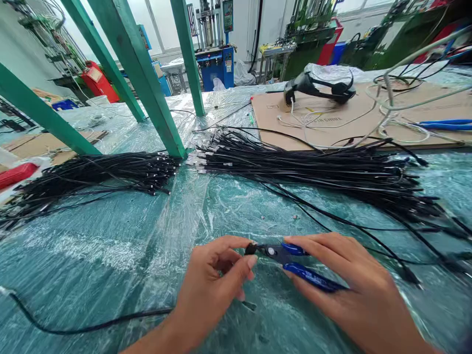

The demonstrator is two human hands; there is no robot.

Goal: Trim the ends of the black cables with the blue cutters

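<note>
Low in the middle of the view, my left hand pinches the small black end of a cable between thumb and forefinger. The black cable runs out from under this hand to the left, where its pale tip rests on the table. My right hand is closed around a pair of cutting pliers with blue handles. Their dark jaws reach left and meet the black cable end at my left fingertips. The exact bite of the jaws is too small to make out.
Beyond my hands lies a big bundle of black cables; a second bundle lies left. Green posts stand on the film-covered table. Cardboard at the back right carries a black headset, white cords and blue-handled tools.
</note>
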